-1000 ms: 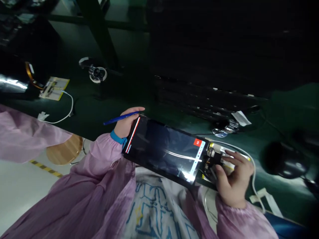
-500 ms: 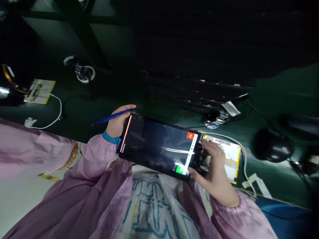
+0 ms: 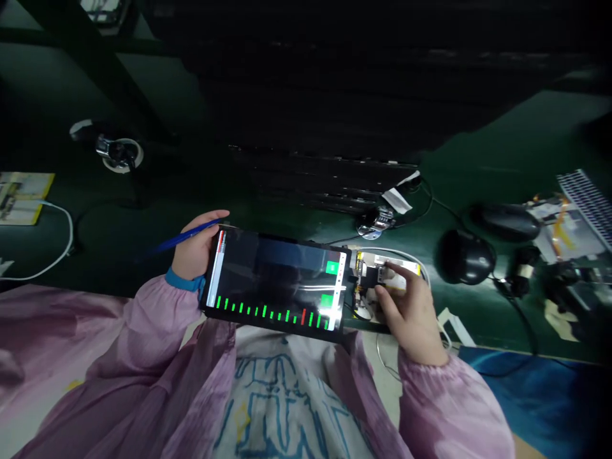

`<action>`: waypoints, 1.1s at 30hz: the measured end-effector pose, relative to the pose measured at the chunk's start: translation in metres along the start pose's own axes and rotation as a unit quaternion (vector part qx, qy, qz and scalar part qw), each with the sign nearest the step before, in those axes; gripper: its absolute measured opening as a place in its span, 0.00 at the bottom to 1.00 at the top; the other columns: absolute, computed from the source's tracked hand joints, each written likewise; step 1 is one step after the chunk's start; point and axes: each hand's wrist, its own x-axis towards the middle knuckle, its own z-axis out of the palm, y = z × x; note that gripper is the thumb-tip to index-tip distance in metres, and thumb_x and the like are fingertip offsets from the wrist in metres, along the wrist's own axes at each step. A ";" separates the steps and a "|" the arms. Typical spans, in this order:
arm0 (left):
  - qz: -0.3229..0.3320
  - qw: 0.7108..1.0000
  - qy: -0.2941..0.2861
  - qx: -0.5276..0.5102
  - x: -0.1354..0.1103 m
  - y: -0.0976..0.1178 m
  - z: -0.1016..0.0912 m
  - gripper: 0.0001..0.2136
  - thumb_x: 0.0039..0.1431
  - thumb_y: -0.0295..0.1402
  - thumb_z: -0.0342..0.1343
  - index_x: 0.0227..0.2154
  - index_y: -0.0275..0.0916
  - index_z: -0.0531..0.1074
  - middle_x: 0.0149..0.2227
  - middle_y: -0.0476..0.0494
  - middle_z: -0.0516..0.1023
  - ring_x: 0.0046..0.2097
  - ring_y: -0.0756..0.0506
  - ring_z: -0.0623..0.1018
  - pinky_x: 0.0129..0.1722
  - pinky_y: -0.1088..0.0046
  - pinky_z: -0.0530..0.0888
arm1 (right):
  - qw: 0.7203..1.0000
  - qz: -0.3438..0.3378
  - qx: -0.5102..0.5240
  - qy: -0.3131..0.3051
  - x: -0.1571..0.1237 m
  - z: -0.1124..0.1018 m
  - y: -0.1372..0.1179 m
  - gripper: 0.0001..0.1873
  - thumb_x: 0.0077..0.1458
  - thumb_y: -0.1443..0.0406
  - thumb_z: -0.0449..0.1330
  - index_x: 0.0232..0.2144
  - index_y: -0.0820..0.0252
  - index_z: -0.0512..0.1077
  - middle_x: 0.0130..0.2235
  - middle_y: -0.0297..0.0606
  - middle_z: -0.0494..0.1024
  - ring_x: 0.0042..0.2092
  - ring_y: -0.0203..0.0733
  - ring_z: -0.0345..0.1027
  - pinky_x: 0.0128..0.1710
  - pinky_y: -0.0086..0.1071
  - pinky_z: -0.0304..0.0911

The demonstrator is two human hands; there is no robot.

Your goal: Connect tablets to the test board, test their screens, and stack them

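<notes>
A display panel [image 3: 277, 280] with a lit screen is held level in front of my body. My left hand [image 3: 194, 252] grips its left end, and a blue pen [image 3: 184, 237] is tucked between the fingers of that hand. Coloured bars, mostly green with one red, run along the screen's near side. My right hand [image 3: 414, 306] is beside the panel's right end, thumb and forefinger closed about the end of a short black flex cable [image 3: 369, 278]. Beneath those fingers lies a flat yellow-edged board [image 3: 410, 265].
Stacked dark panels [image 3: 325, 172] fill the back. A small metal device [image 3: 380, 220] sits behind the board. On the right are a black mouse-shaped object [image 3: 466, 256] and electronic parts [image 3: 557, 236]. Another person's pink sleeve [image 3: 29, 344] is at left, near a second yellow-edged board [image 3: 23, 194].
The screen has gone from a mostly dark picture with red and green squares to green squares and bars. My right hand has moved off the panel's edge onto the flex cable. The view has shifted right.
</notes>
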 end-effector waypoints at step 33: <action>-0.010 1.000 0.022 -0.017 0.002 0.000 -0.002 0.13 0.44 0.29 0.60 0.36 0.36 0.78 0.29 0.46 0.79 0.31 0.48 0.77 0.31 0.73 0.72 | 0.935 -0.184 -0.055 -0.297 0.070 -0.014 -0.010 0.12 0.43 0.71 0.61 0.33 0.52 0.72 0.59 0.38 0.61 0.63 0.59 0.48 0.57 0.57 0.57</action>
